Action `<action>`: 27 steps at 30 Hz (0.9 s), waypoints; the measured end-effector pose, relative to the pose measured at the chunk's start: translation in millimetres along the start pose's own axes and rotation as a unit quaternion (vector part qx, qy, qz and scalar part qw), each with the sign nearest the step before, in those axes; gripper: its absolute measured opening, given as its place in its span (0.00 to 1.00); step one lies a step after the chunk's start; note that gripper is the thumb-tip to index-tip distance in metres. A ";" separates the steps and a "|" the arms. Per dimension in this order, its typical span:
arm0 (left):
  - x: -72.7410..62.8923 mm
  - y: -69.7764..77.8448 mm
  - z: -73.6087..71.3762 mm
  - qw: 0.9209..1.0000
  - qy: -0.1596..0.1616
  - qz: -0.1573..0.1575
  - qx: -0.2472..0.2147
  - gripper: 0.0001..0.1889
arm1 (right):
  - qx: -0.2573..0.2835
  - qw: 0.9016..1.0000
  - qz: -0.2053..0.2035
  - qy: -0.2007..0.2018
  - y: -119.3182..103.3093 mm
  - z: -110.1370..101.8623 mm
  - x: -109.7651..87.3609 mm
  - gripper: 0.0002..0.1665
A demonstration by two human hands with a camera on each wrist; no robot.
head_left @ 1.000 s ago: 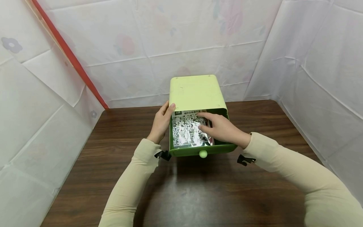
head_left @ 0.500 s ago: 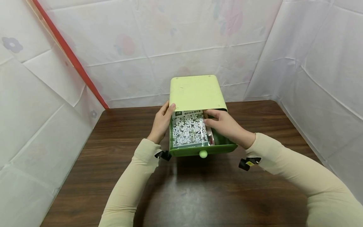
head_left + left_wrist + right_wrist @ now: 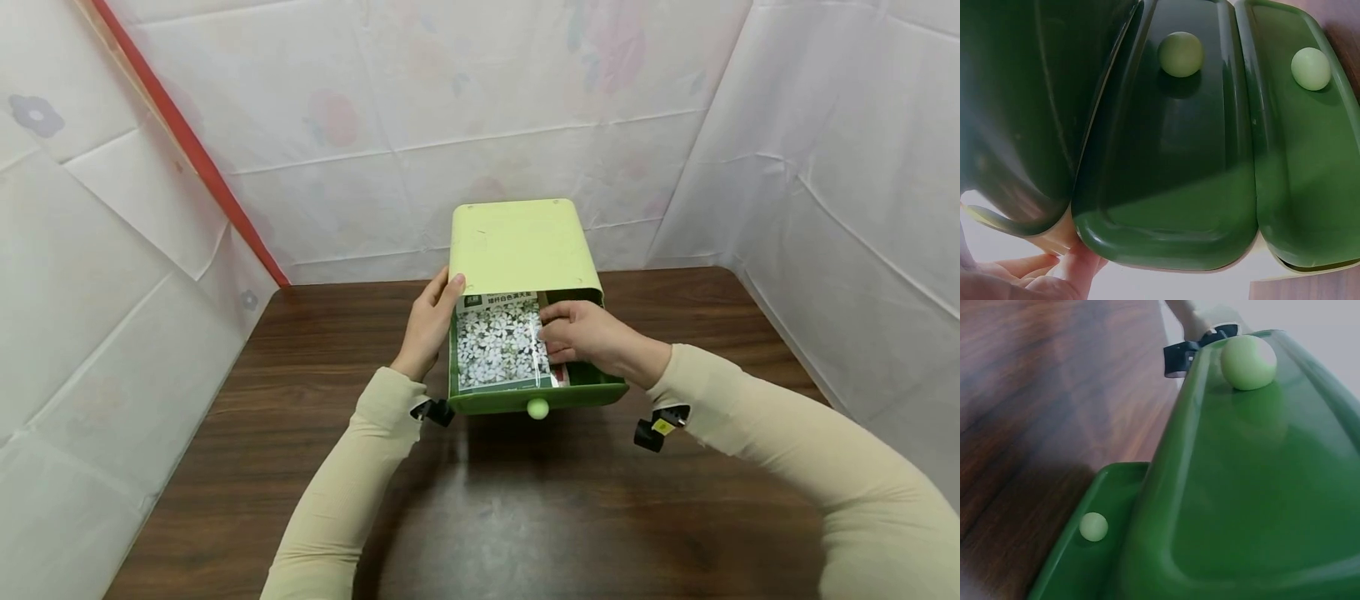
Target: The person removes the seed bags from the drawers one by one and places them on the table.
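Note:
In the head view, a light-green drawer cabinet (image 3: 525, 246) has its green top drawer (image 3: 592, 396) pulled out. Inside lies a flat seed packet (image 3: 498, 346) printed with white flowers. A strip of another item with a reddish patch (image 3: 561, 375) shows along its right edge. My right hand (image 3: 592, 333) reaches into the drawer from the right, its fingers apart and their tips at the packet's right edge. My left hand (image 3: 427, 329) rests against the cabinet's left side, thumb near the front edge. In the left wrist view, its fingers (image 3: 1075, 265) touch the side beside the drawers.
Below are more green drawers, a middle drawer (image 3: 1166, 156) and a bottom drawer (image 3: 1310, 156), each with a round pale knob. The cabinet stands on a dark wooden table (image 3: 322, 358), with white sheeting (image 3: 360, 200) behind and at both sides.
My right hand has drawn back from over the packet to its right edge, then slightly toward the drawer front, its fingers spreading. Glare on the packet has faded. The left hand stays in place.

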State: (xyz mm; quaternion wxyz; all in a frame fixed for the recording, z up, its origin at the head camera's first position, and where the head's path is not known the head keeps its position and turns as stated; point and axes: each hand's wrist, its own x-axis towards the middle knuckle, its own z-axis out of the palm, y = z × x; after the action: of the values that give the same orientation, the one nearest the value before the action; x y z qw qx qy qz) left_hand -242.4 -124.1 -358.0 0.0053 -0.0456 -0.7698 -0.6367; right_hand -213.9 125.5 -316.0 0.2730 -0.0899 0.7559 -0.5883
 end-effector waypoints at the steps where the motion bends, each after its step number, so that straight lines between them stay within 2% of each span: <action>1: 0.0 0.4 -0.2 1.000 0.000 -0.002 0.001 0.35 | -0.007 1.000 0.007 -0.003 0.2 1.0 0.2 0.34; 7: -7.1 12.9 0.1 1.000 -0.003 -0.011 0.010 0.33 | -0.037 0.999 0.022 -0.023 1.5 5.1 0.9 0.34; 13: -21.3 31.1 1.6 1.000 -0.007 -0.008 0.009 0.34 | -0.041 0.999 0.012 -0.011 0.6 6.4 0.8 0.27; 16: -22.7 31.7 1.1 1.000 -0.009 -0.003 0.007 0.34 | -0.041 0.999 0.007 0.001 -1.8 6.3 -0.2 0.26; 20: -22.4 30.6 0.5 1.000 -0.010 -0.004 0.008 0.34 | -0.037 0.999 0.004 0.014 -4.5 3.4 -1.8 0.30; 27: -20.0 28.2 0.2 1.000 -0.009 -0.009 0.010 0.33 | 0.008 1.000 0.014 0.004 -8.1 -6.2 -8.6 0.36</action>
State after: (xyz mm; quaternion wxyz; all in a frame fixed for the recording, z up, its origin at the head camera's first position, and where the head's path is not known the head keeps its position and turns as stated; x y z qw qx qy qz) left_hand -220.3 -119.9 -331.7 -0.0069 -0.0448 -0.7766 -0.6283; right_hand -211.5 132.3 -304.7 0.2784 -0.0748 0.7534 -0.5910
